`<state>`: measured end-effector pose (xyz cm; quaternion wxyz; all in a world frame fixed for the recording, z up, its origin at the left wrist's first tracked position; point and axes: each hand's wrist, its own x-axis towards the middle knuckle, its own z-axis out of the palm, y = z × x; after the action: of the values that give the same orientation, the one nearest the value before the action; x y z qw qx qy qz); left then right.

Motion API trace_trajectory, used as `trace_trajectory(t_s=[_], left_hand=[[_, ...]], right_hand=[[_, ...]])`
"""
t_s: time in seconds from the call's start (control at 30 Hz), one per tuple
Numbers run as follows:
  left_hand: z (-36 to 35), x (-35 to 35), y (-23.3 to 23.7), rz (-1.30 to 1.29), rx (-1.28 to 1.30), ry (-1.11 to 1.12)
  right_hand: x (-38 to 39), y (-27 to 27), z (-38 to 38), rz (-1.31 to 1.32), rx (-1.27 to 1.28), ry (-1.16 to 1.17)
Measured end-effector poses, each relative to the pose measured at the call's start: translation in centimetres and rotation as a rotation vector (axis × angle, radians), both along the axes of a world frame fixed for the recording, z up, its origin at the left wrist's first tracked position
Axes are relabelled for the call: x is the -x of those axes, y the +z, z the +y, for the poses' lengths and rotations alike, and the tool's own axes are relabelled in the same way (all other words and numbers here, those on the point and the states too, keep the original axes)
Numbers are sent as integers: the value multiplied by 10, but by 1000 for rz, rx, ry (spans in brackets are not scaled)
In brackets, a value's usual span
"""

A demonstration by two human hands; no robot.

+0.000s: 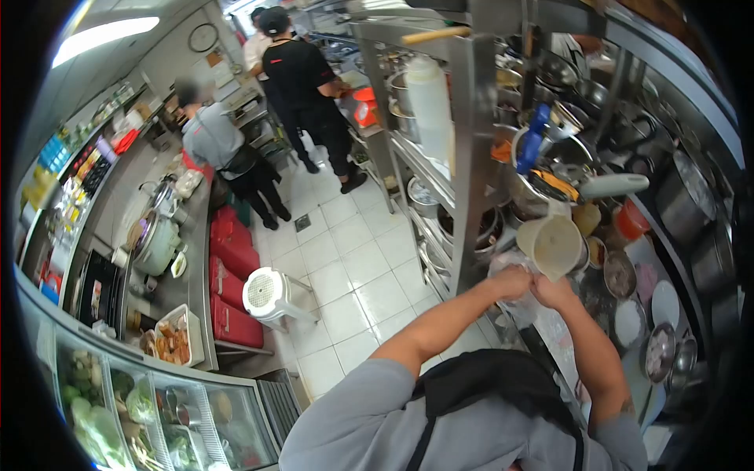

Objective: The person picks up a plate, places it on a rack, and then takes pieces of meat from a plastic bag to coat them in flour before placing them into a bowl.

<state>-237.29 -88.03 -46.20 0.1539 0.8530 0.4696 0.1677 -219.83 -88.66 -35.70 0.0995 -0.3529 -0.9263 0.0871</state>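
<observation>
My left hand and my right hand are close together over the steel counter, fingers closed on a clear plastic bag that hangs below them. Which part of the bag each hand grips is too small to tell. Just beyond my hands is a cream plastic jug, its spout towards me. Behind the jug stands a large steel pot with utensils in it, a blue-handled one among them.
Metal shelving rises beside the counter, with a white bottle. Bowls lie at the right. A white stool stands on the tiled floor. Several people work further back. A glass-topped vegetable chiller is at the lower left.
</observation>
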Motion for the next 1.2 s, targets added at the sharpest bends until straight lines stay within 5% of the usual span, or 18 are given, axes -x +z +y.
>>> trace_trajectory(t_s=[0.07, 0.17, 0.27, 0.43, 0.5, 0.63, 0.73, 0.83, 0.9, 1.0, 1.2], left_hand=[[8, 0, -27, -24, -72, -62], [-13, 12, 42, 16, 198, -6], [-15, 14, 29, -4, 12, -26], [-7, 15, 21, 53, -94, -39], [-7, 13, 25, 85, -74, -45], [-22, 12, 26, 282, 0, -127], [-24, 19, 53, 117, 109, -40], [-15, 36, 31, -564, -46, 121], [-17, 32, 47, -684, -14, 198], [-19, 31, 62, -672, -49, 235], [-17, 32, 100, -708, 112, 219]], right_hand=[[-3, -37, 14, 49, -185, 68], [-8, -100, 43, 27, -365, 126], [2, -118, 50, -51, -418, 145], [12, -103, 48, -374, -320, 138], [14, -37, 29, -572, -164, 129], [-12, -31, 53, -720, -271, 31], [-29, -19, 68, -373, 75, -86], [-26, -24, 63, 104, 340, -117], [1, -29, 37, 303, 483, -265], [12, -54, 22, 19, -83, -189], [3, -47, 20, -277, 57, -175]])
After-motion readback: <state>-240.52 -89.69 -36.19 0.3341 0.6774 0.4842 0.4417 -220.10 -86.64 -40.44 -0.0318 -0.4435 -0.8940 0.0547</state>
